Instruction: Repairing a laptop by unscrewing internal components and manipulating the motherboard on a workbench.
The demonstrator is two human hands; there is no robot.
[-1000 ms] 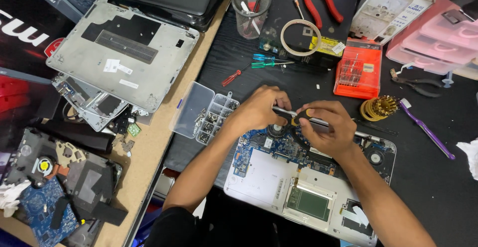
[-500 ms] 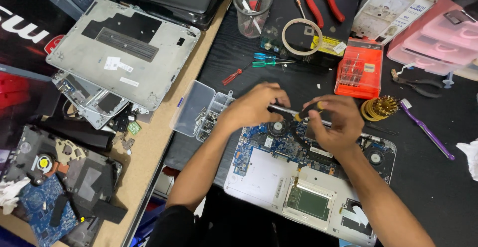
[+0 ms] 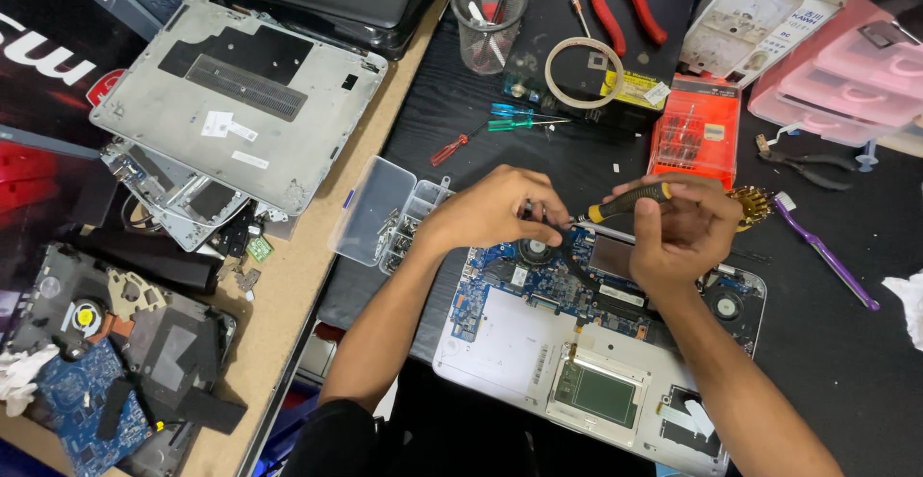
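An opened laptop base (image 3: 500,342) lies in front of me, its blue circuit board (image 3: 538,285) and two fans exposed. My right hand (image 3: 683,232) grips a screwdriver (image 3: 620,205) with a black and yellow handle, held nearly level over the board's upper edge, tip pointing left. My left hand (image 3: 500,210) has its fingers pinched at the screwdriver's tip, just above the left fan (image 3: 535,249). What the fingertips hold is hidden.
A clear screw box (image 3: 380,213) stands open left of my left hand. An orange bit case (image 3: 694,131), tape roll (image 3: 584,72), small screwdrivers (image 3: 514,116), red pliers (image 3: 625,1), a cup (image 3: 488,20) and a purple brush (image 3: 827,251) lie behind. Laptop covers (image 3: 240,92) and boards (image 3: 106,362) fill the left.
Both hands have shifted slightly on the board. The screwdriver stays between them, its handle now raised a little higher in my right hand.
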